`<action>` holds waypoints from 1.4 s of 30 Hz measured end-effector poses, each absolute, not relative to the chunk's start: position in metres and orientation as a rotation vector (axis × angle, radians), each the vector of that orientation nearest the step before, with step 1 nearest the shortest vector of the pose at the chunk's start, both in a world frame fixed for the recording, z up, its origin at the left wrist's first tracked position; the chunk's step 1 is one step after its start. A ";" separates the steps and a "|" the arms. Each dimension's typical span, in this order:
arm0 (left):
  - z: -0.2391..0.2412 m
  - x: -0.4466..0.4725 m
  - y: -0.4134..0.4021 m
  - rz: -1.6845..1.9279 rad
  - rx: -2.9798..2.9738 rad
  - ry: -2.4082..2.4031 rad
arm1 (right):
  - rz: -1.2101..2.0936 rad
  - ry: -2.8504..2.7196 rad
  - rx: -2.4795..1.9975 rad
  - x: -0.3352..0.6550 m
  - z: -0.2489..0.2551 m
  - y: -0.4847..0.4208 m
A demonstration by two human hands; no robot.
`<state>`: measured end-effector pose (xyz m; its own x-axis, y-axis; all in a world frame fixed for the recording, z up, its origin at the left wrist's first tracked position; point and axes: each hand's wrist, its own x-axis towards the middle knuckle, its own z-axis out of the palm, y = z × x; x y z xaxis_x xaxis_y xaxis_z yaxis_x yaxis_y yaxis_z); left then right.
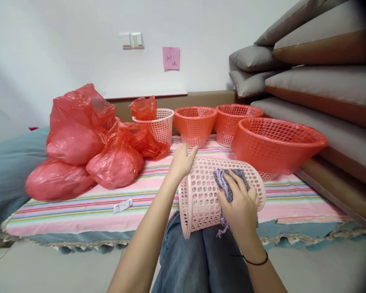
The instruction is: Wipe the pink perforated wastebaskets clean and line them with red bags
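A pale pink plastic basket point(201, 211) with a holed wall lies on its side above my lap, its mouth facing left. My left hand point(181, 162) grips its rim at the upper left; some of the fingers are out of sight behind it. Against the basket's wall, near the base, my right hand point(239, 205) presses a grey cloth point(242, 176) with lilac yarn strands point(222, 179). One loose strand dangles below that hand.
Behind stand several baskets lined with red bags, such as one red-lined basket point(195, 122). Stuffed red bags point(76, 138) are heaped at left beside a white basket point(163, 126). Grey-brown cushions point(323, 89) pile up at right. A small white label point(122, 206) lies on the striped cloth point(88, 211).
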<state>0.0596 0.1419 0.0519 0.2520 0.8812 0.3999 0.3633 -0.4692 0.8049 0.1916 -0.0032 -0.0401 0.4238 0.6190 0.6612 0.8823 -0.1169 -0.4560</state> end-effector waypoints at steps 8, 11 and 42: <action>0.026 0.053 0.145 1.157 1.970 1.112 | -0.408 -1.254 -1.850 0.174 -0.039 -0.012; 0.023 0.048 0.137 1.164 1.966 1.109 | -0.403 -1.285 -1.786 0.148 -0.029 -0.015; -0.023 0.005 0.039 1.275 2.094 0.895 | -0.283 -1.494 -1.661 0.147 -0.023 -0.019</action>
<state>0.0045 0.0393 -0.0228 0.3365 0.7600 0.5560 0.2646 -0.6430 0.7187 0.1469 -0.0189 -0.0226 0.2567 0.6996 0.6668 0.8952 0.0880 -0.4369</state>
